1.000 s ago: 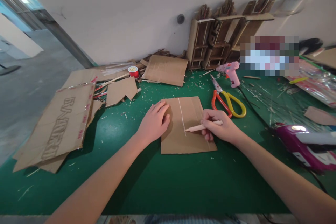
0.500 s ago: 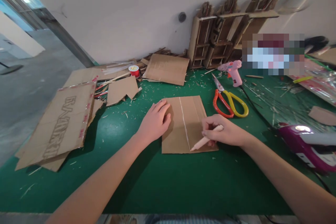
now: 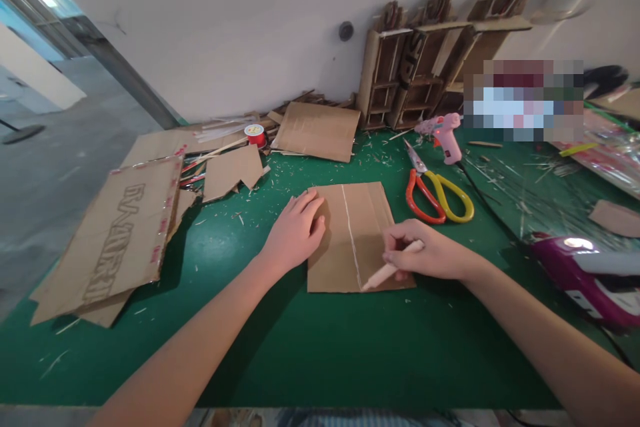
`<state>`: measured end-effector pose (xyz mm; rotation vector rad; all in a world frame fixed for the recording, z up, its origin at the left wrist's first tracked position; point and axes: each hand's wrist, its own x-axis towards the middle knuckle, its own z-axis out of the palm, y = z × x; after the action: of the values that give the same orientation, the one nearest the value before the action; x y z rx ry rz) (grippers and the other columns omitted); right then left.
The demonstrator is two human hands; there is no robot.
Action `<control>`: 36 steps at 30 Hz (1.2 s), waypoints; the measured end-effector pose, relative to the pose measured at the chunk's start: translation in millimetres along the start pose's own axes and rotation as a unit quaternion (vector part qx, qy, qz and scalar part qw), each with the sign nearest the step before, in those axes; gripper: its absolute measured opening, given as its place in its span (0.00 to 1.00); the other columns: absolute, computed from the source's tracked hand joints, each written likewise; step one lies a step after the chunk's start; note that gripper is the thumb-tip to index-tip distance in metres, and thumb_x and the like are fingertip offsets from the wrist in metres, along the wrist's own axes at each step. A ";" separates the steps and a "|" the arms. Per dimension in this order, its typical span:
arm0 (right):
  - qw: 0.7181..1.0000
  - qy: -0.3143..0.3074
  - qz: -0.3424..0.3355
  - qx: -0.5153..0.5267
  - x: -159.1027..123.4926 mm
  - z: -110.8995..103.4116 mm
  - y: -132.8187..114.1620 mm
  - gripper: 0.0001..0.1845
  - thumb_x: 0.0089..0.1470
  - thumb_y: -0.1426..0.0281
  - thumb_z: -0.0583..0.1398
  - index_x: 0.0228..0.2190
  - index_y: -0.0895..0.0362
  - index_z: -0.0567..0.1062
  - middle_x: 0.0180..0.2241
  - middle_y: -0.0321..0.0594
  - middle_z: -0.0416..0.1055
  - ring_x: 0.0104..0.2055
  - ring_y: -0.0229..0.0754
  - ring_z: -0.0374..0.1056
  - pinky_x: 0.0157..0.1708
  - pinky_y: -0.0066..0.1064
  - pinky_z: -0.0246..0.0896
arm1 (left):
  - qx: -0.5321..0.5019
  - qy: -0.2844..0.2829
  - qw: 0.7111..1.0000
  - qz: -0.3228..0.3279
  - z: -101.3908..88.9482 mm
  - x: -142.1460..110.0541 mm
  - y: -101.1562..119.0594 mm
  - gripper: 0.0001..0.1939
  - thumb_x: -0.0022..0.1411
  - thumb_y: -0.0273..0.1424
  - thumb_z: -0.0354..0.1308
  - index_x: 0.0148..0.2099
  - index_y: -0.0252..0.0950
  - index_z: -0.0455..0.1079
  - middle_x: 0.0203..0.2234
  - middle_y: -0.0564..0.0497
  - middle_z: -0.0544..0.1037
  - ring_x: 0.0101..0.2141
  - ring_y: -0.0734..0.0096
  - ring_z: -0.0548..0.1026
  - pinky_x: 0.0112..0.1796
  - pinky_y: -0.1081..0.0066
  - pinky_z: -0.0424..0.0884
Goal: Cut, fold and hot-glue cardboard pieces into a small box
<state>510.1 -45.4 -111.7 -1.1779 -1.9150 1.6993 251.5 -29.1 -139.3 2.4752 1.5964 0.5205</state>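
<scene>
The cardboard (image 3: 335,257) lies flat on the green surface (image 3: 280,347), between the hands. 1 white line (image 3: 351,237) runs from its far edge to its near edge and looks all but finished; no cut shows along it. The right hand (image 3: 425,250) has a narrow grip on the pen (image 3: 384,273), tip at the near edge. The left hand (image 3: 294,230), loosely spread, presses the cardboard's left side.

Left arm: reaches in from the lower left, forearm bare, slanting up and inward
Left wrist: nearly straight, low
Left hand (image 3: 296,230): palm down, pressed flat, fingers together and pointing ahead, thumb set apart
Right arm: comes in from the lower right, bare, angled up and inward
Right wrist: almost in line with the forearm
Right hand (image 3: 417,250): turned on its side, fingers curled, thumb and fingertips pinched in a writing grip
</scene>
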 end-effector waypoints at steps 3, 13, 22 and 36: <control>0.999 -0.049 0.001 0.005 -0.9 -0.3 -3.7 0.12 0.51 0.67 0.61 0.21 0.56 0.66 0.18 0.34 0.72 0.20 0.36 0.69 0.20 0.24 0.63 | -0.006 0.001 1.000 -0.001 -0.3 0.0 0.2 0.23 0.69 0.34 0.41 0.62 0.34 0.61 0.64 0.45 0.60 0.64 0.59 0.57 0.63 0.55 0.53; 0.925 0.347 -0.074 0.133 20.8 -5.6 12.7 0.14 0.57 0.56 0.57 0.31 0.53 0.69 0.20 0.32 0.68 0.21 0.37 0.67 0.20 0.28 0.66 | -0.073 0.044 0.995 -0.049 1.8 -2.5 1.1 0.22 0.66 0.37 0.48 0.59 0.34 0.65 0.64 0.37 0.59 0.66 0.48 0.51 0.63 0.47 0.47; 0.905 0.378 -0.108 -0.163 27.0 7.9 17.9 0.19 0.58 0.63 0.55 0.50 0.54 0.67 0.46 0.47 0.72 0.47 0.49 0.71 0.50 0.47 0.65 | -0.590 0.129 0.780 -0.163 -8.6 2.1 8.6 0.23 0.55 0.29 0.64 0.54 0.42 0.70 0.61 0.46 0.66 0.62 0.49 0.59 0.61 0.53 0.56; 0.849 0.337 -0.016 -0.407 65.3 -38.5 -8.7 0.28 0.61 0.65 0.50 0.62 0.56 0.58 0.62 0.54 0.55 0.65 0.59 0.51 0.59 0.53 0.51 | -0.732 0.145 0.608 -0.271 -21.4 11.4 -16.5 0.24 0.48 0.24 0.64 0.49 0.39 0.67 0.36 0.48 0.80 0.35 0.61 0.79 0.35 0.64 0.73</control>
<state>494.4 29.2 -112.4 -1.6875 -2.1304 0.2525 233.9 -13.2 -122.2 0.6383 0.9922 1.3658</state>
